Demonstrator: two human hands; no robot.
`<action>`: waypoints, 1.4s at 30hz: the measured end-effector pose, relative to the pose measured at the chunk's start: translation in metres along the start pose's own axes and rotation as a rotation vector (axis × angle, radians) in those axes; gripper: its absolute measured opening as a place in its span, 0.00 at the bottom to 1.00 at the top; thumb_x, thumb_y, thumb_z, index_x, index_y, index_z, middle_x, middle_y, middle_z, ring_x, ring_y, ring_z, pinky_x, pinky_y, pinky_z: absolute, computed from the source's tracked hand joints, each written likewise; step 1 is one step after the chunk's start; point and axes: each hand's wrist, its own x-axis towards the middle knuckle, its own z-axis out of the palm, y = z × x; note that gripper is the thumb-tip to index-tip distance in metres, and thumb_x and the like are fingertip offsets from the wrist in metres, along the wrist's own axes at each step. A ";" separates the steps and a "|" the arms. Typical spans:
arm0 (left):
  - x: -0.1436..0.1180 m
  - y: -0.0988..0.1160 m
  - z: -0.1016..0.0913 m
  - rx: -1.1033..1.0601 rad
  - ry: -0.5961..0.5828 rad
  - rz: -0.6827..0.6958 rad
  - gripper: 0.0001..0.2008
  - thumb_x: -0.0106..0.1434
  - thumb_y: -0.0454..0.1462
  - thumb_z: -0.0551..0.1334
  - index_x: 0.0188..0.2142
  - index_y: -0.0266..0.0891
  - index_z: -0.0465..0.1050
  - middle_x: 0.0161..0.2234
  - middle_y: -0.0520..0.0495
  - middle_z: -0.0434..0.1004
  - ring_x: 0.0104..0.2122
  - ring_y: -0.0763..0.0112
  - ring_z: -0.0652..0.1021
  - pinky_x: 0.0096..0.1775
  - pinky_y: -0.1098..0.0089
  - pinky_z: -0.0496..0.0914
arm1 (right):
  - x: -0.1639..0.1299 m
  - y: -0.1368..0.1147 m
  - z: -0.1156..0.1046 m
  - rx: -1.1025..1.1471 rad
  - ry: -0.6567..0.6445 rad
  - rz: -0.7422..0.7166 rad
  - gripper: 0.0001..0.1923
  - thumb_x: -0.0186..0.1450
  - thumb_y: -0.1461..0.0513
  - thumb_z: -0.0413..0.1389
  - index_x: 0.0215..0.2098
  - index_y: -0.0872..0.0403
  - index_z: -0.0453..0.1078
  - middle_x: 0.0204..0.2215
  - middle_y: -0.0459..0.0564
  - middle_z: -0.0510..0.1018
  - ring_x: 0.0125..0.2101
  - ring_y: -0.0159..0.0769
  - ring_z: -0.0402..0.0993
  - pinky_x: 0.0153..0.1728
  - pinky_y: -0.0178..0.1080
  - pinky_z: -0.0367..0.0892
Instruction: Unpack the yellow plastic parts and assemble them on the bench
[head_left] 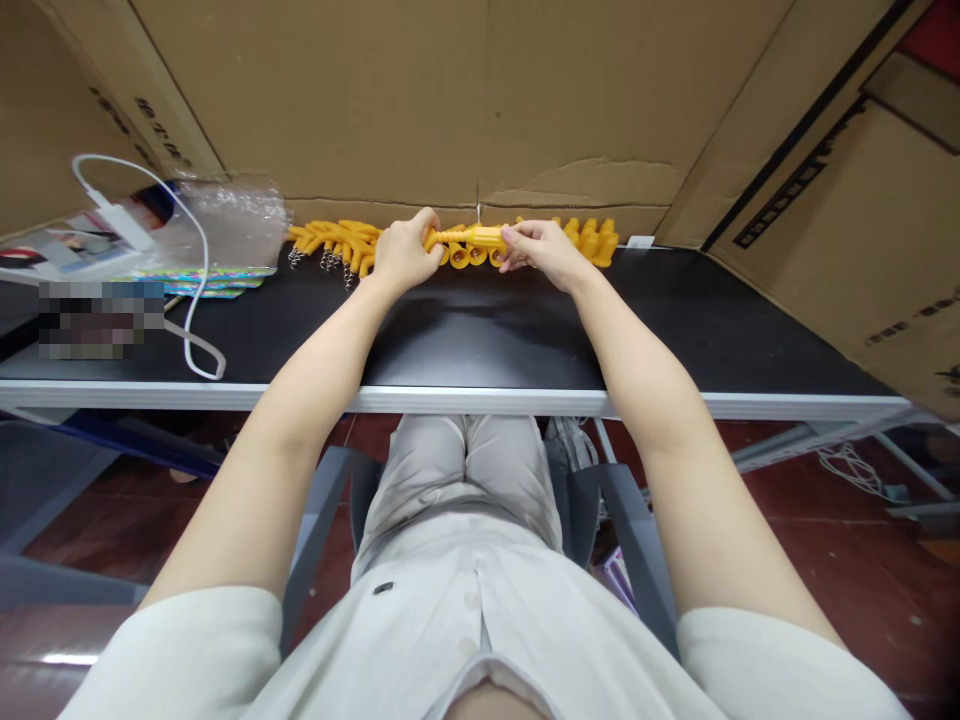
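Observation:
Both my hands meet at the far edge of a black table [480, 340]. My left hand [405, 252] grips the left end of a yellow plastic part [476, 237], and my right hand [541, 250] pinches its right end. The part lies level between them, just above the table. Behind and beside it lie several more yellow plastic parts [337, 240], some with small metal springs, and another group [592, 240] to the right of my right hand.
Cardboard sheets [465, 100] wall in the back and right side of the table. At the left lie a clear plastic bag [232, 215], a white charger with cable [120, 220], and printed papers [60, 250]. The table's white front edge [480, 402] runs above my knees.

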 end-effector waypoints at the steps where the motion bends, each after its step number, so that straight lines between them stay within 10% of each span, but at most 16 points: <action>1: 0.000 0.000 0.000 -0.001 -0.007 -0.004 0.26 0.66 0.38 0.63 0.63 0.46 0.78 0.49 0.41 0.84 0.61 0.41 0.80 0.68 0.45 0.69 | -0.002 -0.002 0.003 0.008 0.008 0.049 0.37 0.63 0.28 0.66 0.37 0.52 0.74 0.29 0.50 0.81 0.32 0.41 0.84 0.39 0.45 0.86; 6: 0.000 0.000 0.001 -0.026 -0.018 0.010 0.27 0.66 0.39 0.64 0.64 0.49 0.77 0.50 0.42 0.84 0.63 0.40 0.78 0.69 0.44 0.68 | -0.003 -0.003 0.008 0.016 0.011 0.162 0.39 0.68 0.26 0.59 0.40 0.53 0.74 0.28 0.52 0.81 0.26 0.39 0.81 0.28 0.39 0.80; 14: 0.000 0.001 0.004 -0.014 -0.033 -0.029 0.28 0.65 0.39 0.64 0.65 0.48 0.78 0.49 0.41 0.85 0.63 0.39 0.78 0.68 0.44 0.70 | -0.010 -0.006 -0.001 -0.025 -0.046 0.101 0.25 0.67 0.47 0.75 0.49 0.51 0.74 0.40 0.50 0.86 0.32 0.36 0.84 0.35 0.38 0.82; 22: -0.003 0.004 0.007 0.002 -0.043 -0.024 0.29 0.65 0.40 0.64 0.66 0.47 0.77 0.49 0.40 0.85 0.63 0.38 0.78 0.67 0.45 0.71 | -0.011 -0.012 0.011 0.062 -0.019 0.183 0.35 0.66 0.31 0.66 0.31 0.52 0.68 0.22 0.48 0.78 0.19 0.30 0.74 0.25 0.34 0.72; 42: -0.009 0.016 0.008 0.030 -0.027 0.021 0.30 0.70 0.46 0.65 0.70 0.47 0.70 0.52 0.38 0.85 0.62 0.40 0.79 0.65 0.50 0.71 | 0.003 0.011 0.010 0.028 0.090 0.161 0.45 0.65 0.21 0.53 0.40 0.51 0.76 0.18 0.47 0.72 0.22 0.42 0.76 0.30 0.47 0.82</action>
